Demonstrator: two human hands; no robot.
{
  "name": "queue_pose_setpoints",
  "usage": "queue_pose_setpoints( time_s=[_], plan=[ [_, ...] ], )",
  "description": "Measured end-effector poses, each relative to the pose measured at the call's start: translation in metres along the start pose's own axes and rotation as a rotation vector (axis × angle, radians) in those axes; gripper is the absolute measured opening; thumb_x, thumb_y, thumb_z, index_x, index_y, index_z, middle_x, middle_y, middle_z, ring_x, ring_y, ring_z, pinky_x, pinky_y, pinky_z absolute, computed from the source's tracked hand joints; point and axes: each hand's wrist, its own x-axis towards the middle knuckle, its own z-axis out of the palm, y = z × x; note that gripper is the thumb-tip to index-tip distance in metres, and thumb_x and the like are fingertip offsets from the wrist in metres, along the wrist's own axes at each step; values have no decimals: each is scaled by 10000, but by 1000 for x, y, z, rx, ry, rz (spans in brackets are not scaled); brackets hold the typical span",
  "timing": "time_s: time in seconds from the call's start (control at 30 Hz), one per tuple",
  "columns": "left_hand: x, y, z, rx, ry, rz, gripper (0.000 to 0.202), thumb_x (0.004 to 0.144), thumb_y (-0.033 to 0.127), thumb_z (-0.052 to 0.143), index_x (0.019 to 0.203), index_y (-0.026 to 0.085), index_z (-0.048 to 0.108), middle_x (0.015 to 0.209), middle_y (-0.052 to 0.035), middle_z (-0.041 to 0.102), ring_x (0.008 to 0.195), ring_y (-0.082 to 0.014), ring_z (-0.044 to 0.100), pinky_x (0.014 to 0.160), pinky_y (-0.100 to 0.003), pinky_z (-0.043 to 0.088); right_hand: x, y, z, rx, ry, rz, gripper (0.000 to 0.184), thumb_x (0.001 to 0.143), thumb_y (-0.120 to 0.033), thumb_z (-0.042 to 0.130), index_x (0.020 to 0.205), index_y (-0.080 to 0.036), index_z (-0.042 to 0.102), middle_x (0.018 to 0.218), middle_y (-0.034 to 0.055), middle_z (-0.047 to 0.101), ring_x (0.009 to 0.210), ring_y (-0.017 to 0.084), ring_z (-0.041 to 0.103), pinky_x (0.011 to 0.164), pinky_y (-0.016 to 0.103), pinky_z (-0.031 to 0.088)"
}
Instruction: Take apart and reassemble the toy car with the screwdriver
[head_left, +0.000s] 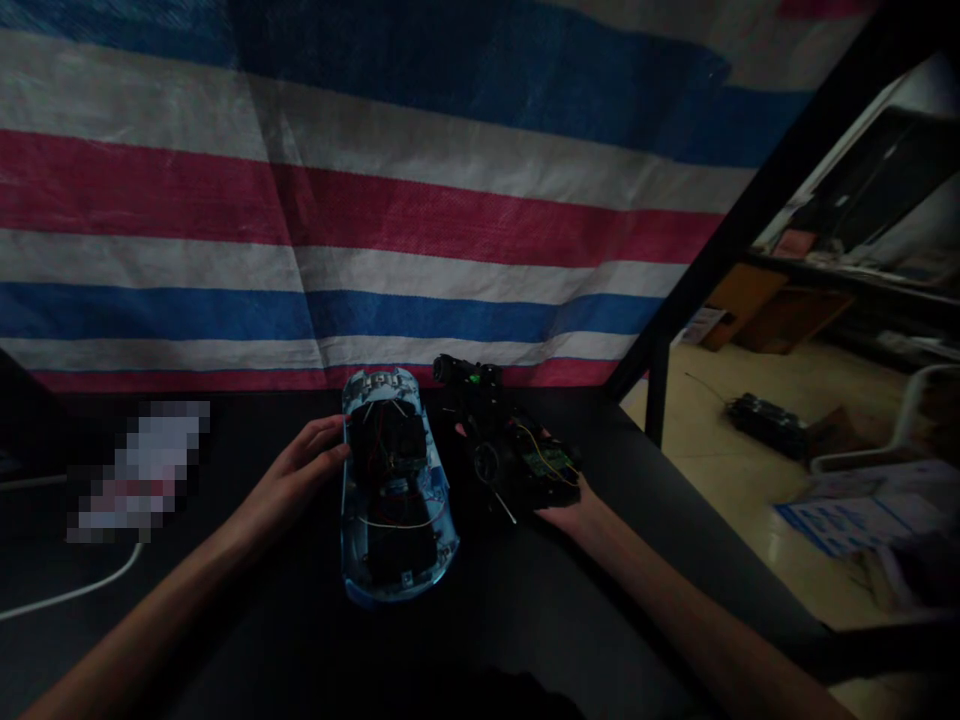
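While the left hand [296, 475] loosely touched the blue car shell [444, 500] on the table [637, 500], the right hand [568, 512] gripped the black chassis [529, 475] to its right — probably light and stiff, best held underneath, clear of the fragile circuit board [538, 464].

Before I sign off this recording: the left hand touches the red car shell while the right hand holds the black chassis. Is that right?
Not quite: the car shell is blue, not red, as the head view shows. The left hand touches it, and the right hand holds the black chassis.
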Motion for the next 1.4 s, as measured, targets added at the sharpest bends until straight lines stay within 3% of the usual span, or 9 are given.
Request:
queue_pose_setpoints(
  time_s=[0.1,0.3,0.5,0.63,0.73,0.87,1.0,1.13,1.4],
  plan=[
    [-1,2,0,-3,-20,17,423,881,384,782,1275,285,669,1432,-66,662,1290,-284,636,972,-339,544,-3,-2,12,106,-44,53,422,894,-654,560,997,-298,763,1092,22,807,1155,291,708,1012,508,531],
    [-2,5,5,-32,-9,31,416,859,370,798,1237,249,673,1412,-83,678,1297,-289,635,990,-359,536,-15,-15,49,71,-197,29,765,891,-802,366,1368,-265,629,1412,109,668,1294,334,622,1095,591,428],
    [-3,4,5,-58,10,27,473,806,362,842,1229,239,669,1346,-94,709,1224,-295,670,975,-395,539,-25,-35,71,-117,-170,61,726,921,-786,372,1286,-243,686,1287,96,733,1207,319,669,1022,519,502],
    [-4,4,6,-78,-12,45,473,796,348,849,1217,229,669,1399,-102,675,1235,-297,662,966,-392,546,-21,-47,94,-417,-82,63,697,903,-747,510,1349,-228,646,1226,85,751,1116,298,697,983,461,532],
    [-4,5,8,-73,-17,60,472,780,351,861,1198,231,675,1424,-98,658,1241,-304,659,962,-385,549,-18,-55,122,-791,-125,-36,830,890,-742,558,1575,-301,397,1380,93,675,1218,330,645,993,514,523],
    [-5,6,9,-31,16,52,528,746,391,884,1201,241,662,1420,-99,648,1214,-308,672,948,-386,560,-20,-56,165,-1383,-35,-122,1041,845,-840,496,1667,-266,215,1567,188,495,1395,444,491,1118,629,373],
    [-4,5,6,-23,84,59,708,692,395,915,1302,266,580,1410,-104,632,1136,-273,709,969,-398,565,-14,-41,198,-1756,49,-85,1186,798,-812,573,1672,-122,166,1526,314,469,1361,487,505,1080,619,412],
    [-2,1,4,-45,131,62,716,704,360,905,1319,259,551,1437,-126,614,1144,-275,715,1013,-429,557,-1,-27,210,-1900,92,-78,1135,825,-711,601,1635,-6,234,1416,345,558,1320,455,538,1053,578,456],
    [-2,3,8,-31,75,47,703,750,381,885,1363,207,588,1584,-180,514,1443,-366,506,1176,-483,428,8,-15,208,-1936,74,-98,1117,816,-718,573,1612,16,298,1367,346,596,1265,460,579,1009,603,481]
  ],
)
